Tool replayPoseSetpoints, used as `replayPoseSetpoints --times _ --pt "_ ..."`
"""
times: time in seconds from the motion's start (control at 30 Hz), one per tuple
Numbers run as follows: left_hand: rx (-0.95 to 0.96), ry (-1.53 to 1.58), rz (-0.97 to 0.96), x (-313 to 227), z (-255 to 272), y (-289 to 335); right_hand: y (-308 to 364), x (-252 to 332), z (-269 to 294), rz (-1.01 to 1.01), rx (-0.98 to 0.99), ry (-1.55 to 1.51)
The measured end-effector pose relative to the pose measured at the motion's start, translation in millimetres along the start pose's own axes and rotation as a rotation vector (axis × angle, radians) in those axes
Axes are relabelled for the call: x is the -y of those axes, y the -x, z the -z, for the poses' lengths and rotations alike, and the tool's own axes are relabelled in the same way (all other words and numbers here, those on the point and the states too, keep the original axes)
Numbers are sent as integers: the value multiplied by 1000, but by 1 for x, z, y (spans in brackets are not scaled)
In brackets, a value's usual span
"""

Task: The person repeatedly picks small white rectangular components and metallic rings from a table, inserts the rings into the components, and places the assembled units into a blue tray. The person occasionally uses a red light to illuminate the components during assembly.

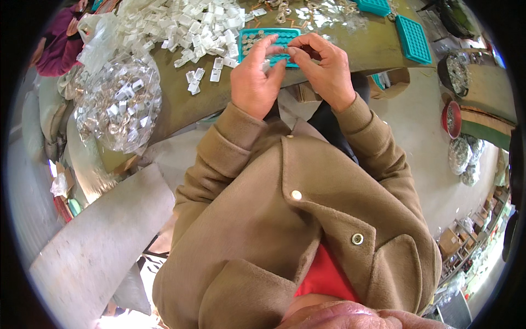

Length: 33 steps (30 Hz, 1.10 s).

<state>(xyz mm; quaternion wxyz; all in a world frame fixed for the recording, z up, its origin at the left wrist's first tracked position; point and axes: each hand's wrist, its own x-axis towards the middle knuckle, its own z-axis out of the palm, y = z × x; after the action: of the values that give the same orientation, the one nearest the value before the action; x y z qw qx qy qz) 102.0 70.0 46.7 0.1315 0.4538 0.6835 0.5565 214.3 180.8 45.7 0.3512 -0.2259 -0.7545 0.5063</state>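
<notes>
Both my hands are raised over the near side of a teal tray with rows of small pockets. Round, dull metal pieces fill pockets at its left end. My left hand curls its fingers around, with a small pale piece partly showing between thumb and fingers; its kind is hidden. My right hand pinches thumb and index together, close to the left fingertips. What the pinch holds is too small to make out. Left of the tray, a few white plastic housings lie near the table edge.
A large heap of white plastic pieces covers the table's left part. Beside it bulges a clear bag of mixed parts. Another teal tray lies right. A cardboard box sits below the table edge. A person's purple sleeve shows far left.
</notes>
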Motion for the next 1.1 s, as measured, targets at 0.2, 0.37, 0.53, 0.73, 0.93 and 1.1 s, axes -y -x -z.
replayPoseSetpoints --times 0.2,0.37,0.53,0.73,0.93,1.1 --pt "-21 -46 7 0 -1 19 11 7 -13 -151 -109 -258" --pt "-74 282 266 3 -3 30 20 13 -20 -259 -124 -544" --pt "-67 762 613 2 0 40 27 9 -17 -444 53 -451" --pt "-93 672 527 4 3 45 33 6 -20 -491 200 -640" --pt "22 494 428 14 11 52 36 2 -17 -656 219 -863" --pt "198 387 481 27 28 62 37 -3 -12 -760 243 -890"
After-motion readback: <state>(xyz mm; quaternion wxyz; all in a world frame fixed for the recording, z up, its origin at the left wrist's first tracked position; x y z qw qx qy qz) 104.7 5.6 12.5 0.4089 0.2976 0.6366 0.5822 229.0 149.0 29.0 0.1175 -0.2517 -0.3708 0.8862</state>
